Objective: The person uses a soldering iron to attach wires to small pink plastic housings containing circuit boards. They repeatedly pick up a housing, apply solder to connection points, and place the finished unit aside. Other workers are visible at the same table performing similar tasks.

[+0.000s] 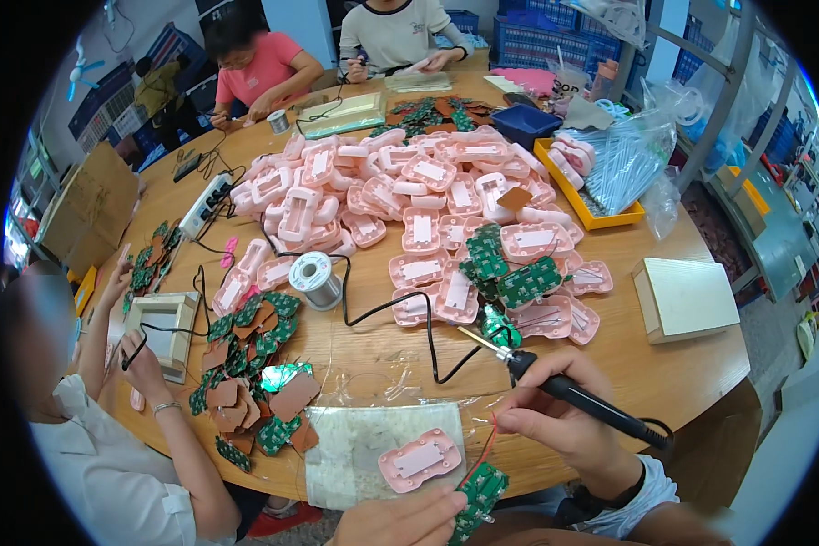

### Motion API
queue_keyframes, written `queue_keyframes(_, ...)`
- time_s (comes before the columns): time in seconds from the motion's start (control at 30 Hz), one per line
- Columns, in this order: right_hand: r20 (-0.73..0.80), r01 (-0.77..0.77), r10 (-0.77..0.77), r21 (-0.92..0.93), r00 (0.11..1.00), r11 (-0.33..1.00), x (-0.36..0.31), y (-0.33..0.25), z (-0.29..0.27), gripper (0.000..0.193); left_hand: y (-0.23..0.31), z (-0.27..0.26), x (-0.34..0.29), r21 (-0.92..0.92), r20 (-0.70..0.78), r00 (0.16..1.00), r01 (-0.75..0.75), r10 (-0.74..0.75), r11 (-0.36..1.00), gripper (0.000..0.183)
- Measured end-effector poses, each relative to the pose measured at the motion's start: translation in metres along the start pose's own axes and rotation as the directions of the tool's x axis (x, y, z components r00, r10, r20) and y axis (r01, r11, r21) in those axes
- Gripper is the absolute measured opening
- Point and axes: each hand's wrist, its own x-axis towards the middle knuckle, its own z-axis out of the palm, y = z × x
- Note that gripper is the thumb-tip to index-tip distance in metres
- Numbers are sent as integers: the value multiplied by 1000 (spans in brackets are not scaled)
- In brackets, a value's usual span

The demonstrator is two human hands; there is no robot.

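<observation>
- A green circuit board is held low at the near edge of the scene by the left hand, whose fingers and thumb are closed on its left side.
- A black-handled soldering iron is gripped by the right hand, with the fingers curled around the handle; its metal tip is pointed far and left, well apart from the held board.
- A thin red wire is stretched from the held board up to the right thumb; whether it is pinched there cannot be told.
- A single pink shell is laid on a whitish mat, just left of the held board and apart from both hands.
- A spool of solder is stood upright farther left, and a black cord is looped from near it toward the iron.
- Green and brown boards are heaped left of the mat.
- Many pink casings are piled across the middle and far part of the wooden table, with more green boards rested on the nearer ones.
- A yellow tray is placed far right, and a pale box nearer on the right.
- At the left, a thin dark tool is held by a co-worker's hand.
</observation>
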Motion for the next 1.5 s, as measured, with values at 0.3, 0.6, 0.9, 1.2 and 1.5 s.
queue_keyframes(0.3, 167, -68, 76, -54, 983, 996, 4, -11, -8, 29, -3, -10, 1, -118, 185, 982, -5, 27, 993, 15)
queue_keyframes(0.6, 25, 303, -310, -292, 950, 907, -16, 0, 10, 45, 12, 14, 39, -212, 14, 805, 582, -593, 785, 29)
queue_keyframes(0.9, 110, 509, -507, -368, 855, 778, -26, -1, 19, 31, 5, 40, 23, -340, -174, 790, 512, -588, 789, 15)
queue_keyframes(1.2, 113, 405, -392, -361, 913, 840, -21, 15, 19, 30, -1, 41, 16, -133, -217, 799, 545, -561, 828, 11)
queue_keyframes(1.5, 160, 448, -419, -320, 894, 835, -19, 22, 21, 29, 2, 38, 10, -187, -236, 767, 566, -596, 803, 8)
